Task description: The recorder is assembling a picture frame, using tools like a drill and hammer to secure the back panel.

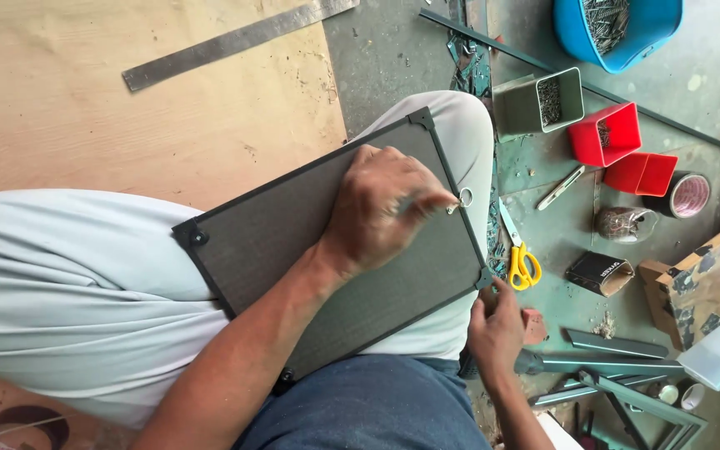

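Observation:
A dark grey backing board in a thin black frame [293, 242] lies tilted across my lap, on my light grey trousers. My left hand [381, 208] rests on the board near its right edge, its fingertips pinched on a small metal ring hanger [465, 197] at the frame's rim. My right hand [497, 329] grips the frame's lower right corner from beneath and steadies it. Black corner pieces show at the frame's other corners.
Yellow-handled scissors [522, 262] lie on the green floor just right of the frame. Beyond stand a green tub of screws [543, 100], two red bins [606, 133], a blue bowl of screws [618, 29] and a tape roll [689, 196]. A metal ruler [235, 42] lies on plywood; frame mouldings [610, 367] are at the lower right.

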